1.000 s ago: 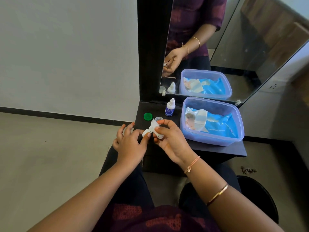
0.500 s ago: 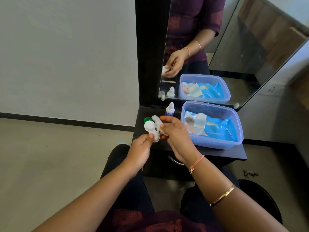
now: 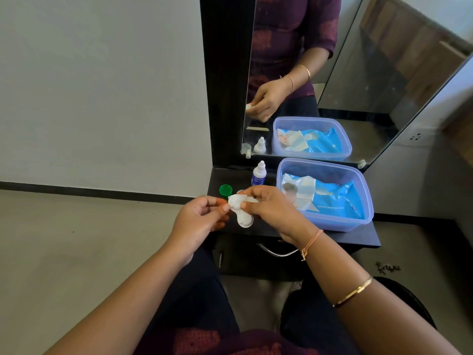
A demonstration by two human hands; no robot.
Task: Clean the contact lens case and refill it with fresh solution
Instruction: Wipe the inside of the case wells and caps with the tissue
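Note:
A white contact lens case (image 3: 244, 219) hangs tilted in the air above the front of the dark shelf (image 3: 358, 238). My left hand (image 3: 198, 220) pinches its upper end, where a white tissue (image 3: 236, 201) is bunched. My right hand (image 3: 271, 207) grips the tissue and the case's upper part from the right. One lower well of the case is visible, uncapped. A green cap (image 3: 225, 189) lies on the shelf behind my hands. The small solution bottle (image 3: 259, 174) with a white nozzle and blue label stands upright at the back.
A translucent blue plastic tub (image 3: 330, 221) holding a blue wipes pack fills the shelf's right half. A mirror (image 3: 332, 73) rises behind the shelf. A drawer handle (image 3: 277, 252) sits below the shelf edge. My knees are under the shelf front.
The case has turned from upright with a well facing me to hanging down, with the tissue now bunched over its upper end. Both hands shifted slightly lower.

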